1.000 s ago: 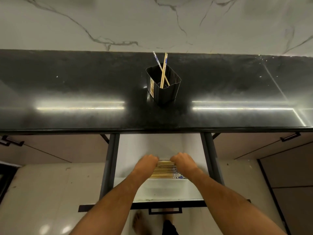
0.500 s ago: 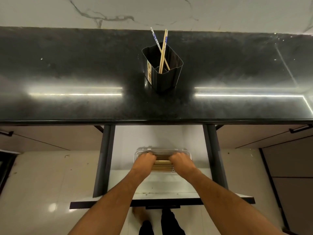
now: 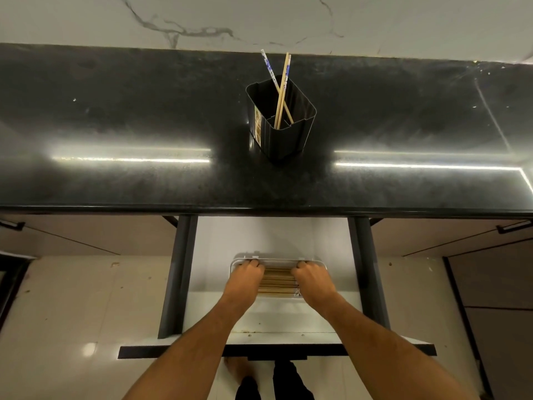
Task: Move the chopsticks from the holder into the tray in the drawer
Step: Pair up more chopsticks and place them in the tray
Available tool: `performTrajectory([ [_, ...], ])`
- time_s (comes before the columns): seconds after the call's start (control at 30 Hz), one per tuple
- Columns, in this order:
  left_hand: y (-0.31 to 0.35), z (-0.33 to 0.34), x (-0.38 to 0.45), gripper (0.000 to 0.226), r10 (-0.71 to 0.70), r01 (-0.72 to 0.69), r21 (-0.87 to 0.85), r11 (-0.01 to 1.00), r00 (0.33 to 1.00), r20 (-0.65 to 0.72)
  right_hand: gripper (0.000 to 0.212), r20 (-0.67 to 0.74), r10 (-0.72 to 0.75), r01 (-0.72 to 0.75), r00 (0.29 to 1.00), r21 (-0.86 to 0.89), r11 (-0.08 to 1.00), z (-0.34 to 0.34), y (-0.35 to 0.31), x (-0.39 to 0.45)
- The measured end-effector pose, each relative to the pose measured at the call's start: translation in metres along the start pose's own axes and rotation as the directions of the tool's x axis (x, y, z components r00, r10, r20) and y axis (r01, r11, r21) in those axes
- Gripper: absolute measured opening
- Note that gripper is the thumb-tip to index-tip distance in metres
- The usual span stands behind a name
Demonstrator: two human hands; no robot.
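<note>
A black square holder (image 3: 284,131) stands on the dark countertop (image 3: 115,125) with two chopsticks (image 3: 282,90) leaning in it, one with a blue-and-white patterned end. Below, the white drawer (image 3: 259,243) is pulled out. In it lies a clear tray (image 3: 277,259) filled with several wooden chopsticks (image 3: 277,282) lying crosswise. My left hand (image 3: 245,280) is closed over the tray's left end and my right hand (image 3: 313,281) over its right end, both gripping the tray and the chopstick ends.
Dark drawer rails (image 3: 177,272) run along both sides of the drawer, and its black front (image 3: 173,351) is nearest me. Closed cabinet fronts with black handles (image 3: 514,226) flank the drawer. A marble wall rises behind the counter. My feet stand on the pale tiled floor.
The view has shifted so the drawer and tray show more fully. Both hands stay closed on the tray's two ends, which now sits slightly farther into the drawer.
</note>
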State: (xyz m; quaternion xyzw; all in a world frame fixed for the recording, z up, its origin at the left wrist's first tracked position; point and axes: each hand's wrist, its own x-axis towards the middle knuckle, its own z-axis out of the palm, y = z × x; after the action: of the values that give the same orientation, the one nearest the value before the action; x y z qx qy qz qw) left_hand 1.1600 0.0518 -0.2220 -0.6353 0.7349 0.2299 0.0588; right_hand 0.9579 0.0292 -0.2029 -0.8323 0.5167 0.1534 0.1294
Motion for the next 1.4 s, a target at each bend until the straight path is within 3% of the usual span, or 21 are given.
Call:
performTrajectory([
  [0.6,0.003,-0.007,-0.01,0.036,0.053,-0.047,0.038,0.998,0.987,-0.155,0.028,-0.037,-0.03,0.03,0.999,0.014,0.999,-0.004,-0.003,-0.004],
  [1.0,0.015,-0.043,-0.037,0.018,0.162,-0.152,0.059,0.987,0.946,-0.28,0.021,-0.199,-0.031,0.036,0.979,0.019,0.999,-0.037,-0.012,-0.03],
  [1.1,0.013,-0.056,-0.037,0.017,0.208,-0.204,0.05,0.978,0.907,-0.366,0.024,-0.293,-0.034,0.045,0.955,0.032,0.998,-0.05,-0.01,-0.032],
  [1.23,0.017,-0.084,-0.035,0.018,0.247,-0.253,0.066,0.965,0.801,-0.545,0.029,-0.48,0.011,0.024,0.877,0.066,0.998,-0.076,-0.007,-0.029],
  [1.3,0.019,-0.103,-0.033,0.029,0.262,-0.248,0.11,0.962,0.744,-0.614,0.041,-0.56,0.015,0.01,0.828,0.042,0.999,-0.097,-0.006,-0.026],
  [1.4,0.021,-0.139,-0.025,0.047,0.241,-0.193,0.146,0.97,0.712,-0.66,0.055,-0.647,0.033,-0.041,0.762,0.002,0.999,-0.135,-0.006,-0.022],
])
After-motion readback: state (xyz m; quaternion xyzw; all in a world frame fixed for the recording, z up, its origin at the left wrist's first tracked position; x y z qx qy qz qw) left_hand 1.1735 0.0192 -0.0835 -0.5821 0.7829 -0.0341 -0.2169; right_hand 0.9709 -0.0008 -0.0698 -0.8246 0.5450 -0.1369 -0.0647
